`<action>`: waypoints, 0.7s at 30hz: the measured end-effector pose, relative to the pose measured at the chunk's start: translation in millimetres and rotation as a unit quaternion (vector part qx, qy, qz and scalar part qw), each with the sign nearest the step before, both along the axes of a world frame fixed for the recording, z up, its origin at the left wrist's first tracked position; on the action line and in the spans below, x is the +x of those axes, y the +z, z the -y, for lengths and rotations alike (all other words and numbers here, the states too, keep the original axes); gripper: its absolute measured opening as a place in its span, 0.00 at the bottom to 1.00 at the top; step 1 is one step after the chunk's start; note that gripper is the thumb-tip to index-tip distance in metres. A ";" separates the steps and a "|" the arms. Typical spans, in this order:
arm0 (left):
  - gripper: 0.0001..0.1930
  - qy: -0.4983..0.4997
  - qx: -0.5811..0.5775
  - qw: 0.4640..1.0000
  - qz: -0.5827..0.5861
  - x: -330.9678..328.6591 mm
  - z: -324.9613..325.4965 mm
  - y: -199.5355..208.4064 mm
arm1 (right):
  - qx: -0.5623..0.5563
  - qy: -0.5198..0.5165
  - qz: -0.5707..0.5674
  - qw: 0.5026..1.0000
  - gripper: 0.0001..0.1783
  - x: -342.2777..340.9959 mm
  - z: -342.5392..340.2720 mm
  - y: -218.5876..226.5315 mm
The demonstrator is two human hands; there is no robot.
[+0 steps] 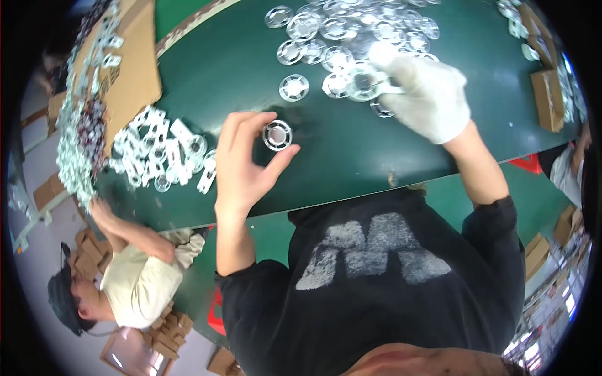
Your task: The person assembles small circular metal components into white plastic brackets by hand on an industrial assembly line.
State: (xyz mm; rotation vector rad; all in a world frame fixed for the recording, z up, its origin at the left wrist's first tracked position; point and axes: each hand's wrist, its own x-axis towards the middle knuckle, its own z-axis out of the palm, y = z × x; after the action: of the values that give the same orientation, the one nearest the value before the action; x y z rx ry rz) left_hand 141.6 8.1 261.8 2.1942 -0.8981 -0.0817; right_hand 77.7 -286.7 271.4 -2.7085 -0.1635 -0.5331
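My bare left hand (241,163) is above the near side of the green table. Its thumb and fingertips close around the rim of a small round, spoked metal ring (277,135) with a dark edge. My right hand (429,97), in a white glove, grips a pale plastic piece with a round ring end (365,83) and a short stem. That piece is over the front edge of a pile of clear, spoked discs (338,57), partly covering some. A loose disc (294,88) lies apart from the pile, between my hands.
A heap of white plastic parts (157,150) lies left of my left hand. Beyond it, a cardboard sheet (133,75) borders more piled parts (75,156). A co-worker (135,269) works at the left. Cardboard boxes (547,100) stand along the right edge.
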 end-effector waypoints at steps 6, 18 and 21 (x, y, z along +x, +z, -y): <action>0.28 -0.096 -0.091 0.986 0.098 14.4 75.3 27.2 | -0.029 0.016 0.048 0.998 0.10 3.1 -9.5 -12.5; 0.27 -0.071 -0.269 0.954 -0.113 15.2 84.6 -12.2 | -0.009 -0.004 0.056 0.998 0.12 0.5 -9.2 -11.0; 0.29 -0.075 -0.326 0.936 -0.112 21.6 82.3 -21.1 | 0.002 -0.030 0.031 0.999 0.12 0.9 -8.2 -11.6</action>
State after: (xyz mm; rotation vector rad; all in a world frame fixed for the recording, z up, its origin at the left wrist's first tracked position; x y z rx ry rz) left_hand 163.2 -74.2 240.7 1.4669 -0.8157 -0.0897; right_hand 78.5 -278.5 259.8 -2.7021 -0.0966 -0.6344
